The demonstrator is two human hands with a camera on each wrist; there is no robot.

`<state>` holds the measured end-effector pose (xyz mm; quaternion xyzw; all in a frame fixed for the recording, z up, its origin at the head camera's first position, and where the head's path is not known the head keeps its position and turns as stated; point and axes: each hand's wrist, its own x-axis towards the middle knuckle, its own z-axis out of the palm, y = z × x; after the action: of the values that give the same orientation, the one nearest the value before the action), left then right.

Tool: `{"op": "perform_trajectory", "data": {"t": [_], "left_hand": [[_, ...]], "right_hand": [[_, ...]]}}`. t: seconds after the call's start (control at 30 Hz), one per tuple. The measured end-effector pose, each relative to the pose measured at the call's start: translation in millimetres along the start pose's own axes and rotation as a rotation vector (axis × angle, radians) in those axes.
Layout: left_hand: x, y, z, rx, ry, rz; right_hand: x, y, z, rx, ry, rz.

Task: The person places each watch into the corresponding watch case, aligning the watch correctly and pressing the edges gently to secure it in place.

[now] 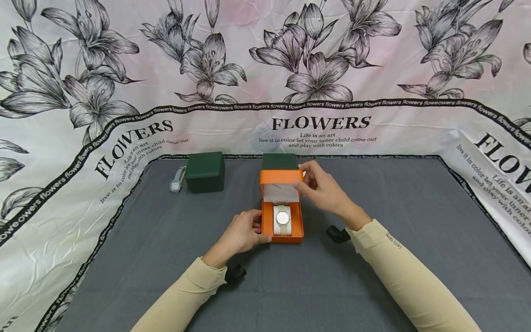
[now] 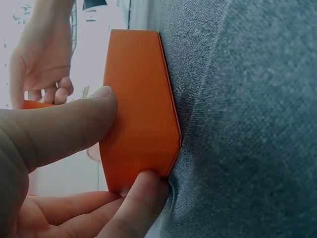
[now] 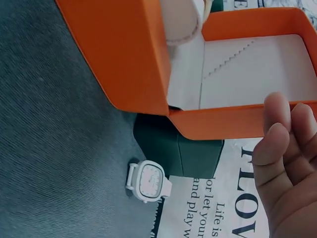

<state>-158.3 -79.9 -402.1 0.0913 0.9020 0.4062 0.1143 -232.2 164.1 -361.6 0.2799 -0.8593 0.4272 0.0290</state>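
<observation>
An orange box [image 1: 290, 235] stands open in the middle of the grey mat, its lid [image 1: 281, 177] upright. Inside, a round-faced watch [image 1: 283, 220] is wrapped on a white cushion. My left hand [image 1: 260, 230] grips the box's base from the left; in the left wrist view the thumb [image 2: 74, 124] and a finger [image 2: 143, 198] pinch the orange wall [image 2: 143, 109]. My right hand [image 1: 303, 179] pinches the lid's upper right corner. In the right wrist view its fingers [image 3: 280, 144] lie against the lid's rim [image 3: 223, 124].
A dark green box [image 1: 205, 171] stands at the back left with a square-faced watch [image 1: 176, 180] lying beside it. A second green box [image 1: 280, 161] sits right behind the orange lid. A flower-printed cloth [image 1: 83, 138] surrounds the grey mat [image 1: 166, 258].
</observation>
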Motion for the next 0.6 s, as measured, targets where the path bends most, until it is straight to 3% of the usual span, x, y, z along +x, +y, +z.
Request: {"op": "perform_trajectory", "data": {"t": [0.33, 0.6], "left_hand": [[0.7, -3.0, 1.9, -0.027, 0.017, 0.016], [2.1, -5.8, 1.5, -0.09, 0.011, 0.02]], "right_hand": [[-16, -4, 3, 0.017, -0.012, 0.015], [-32, -5, 7, -0.074, -0.027, -0.052]]}}
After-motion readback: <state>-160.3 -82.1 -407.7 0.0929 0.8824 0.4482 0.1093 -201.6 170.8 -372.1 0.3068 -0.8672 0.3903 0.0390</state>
